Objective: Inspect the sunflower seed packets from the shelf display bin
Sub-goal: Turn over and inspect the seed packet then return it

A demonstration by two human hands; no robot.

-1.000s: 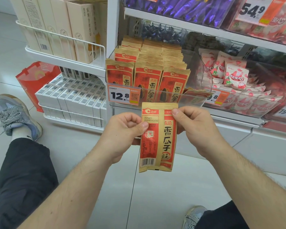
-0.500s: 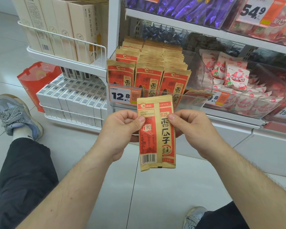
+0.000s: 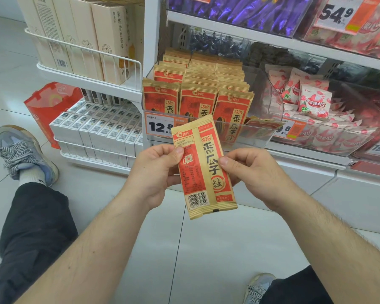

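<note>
Left hand (image 3: 156,172) and right hand (image 3: 248,172) each pinch a side edge of the flat red-and-tan paper seed packet (image 3: 203,167), held upright just before the clear plastic bin (image 3: 259,137) of matching packets. Best: keep it flat, back panel toward the eyes, read the date code.

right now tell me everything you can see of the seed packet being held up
The seed packet is a flat, tall pouch of tan paper-like material with red panels, large printed characters, a date code near the top and a barcode low on its left. It is upright, tilted slightly left, in front of the display bin. The left hand pinches its left edge and the right hand its right edge.
</note>
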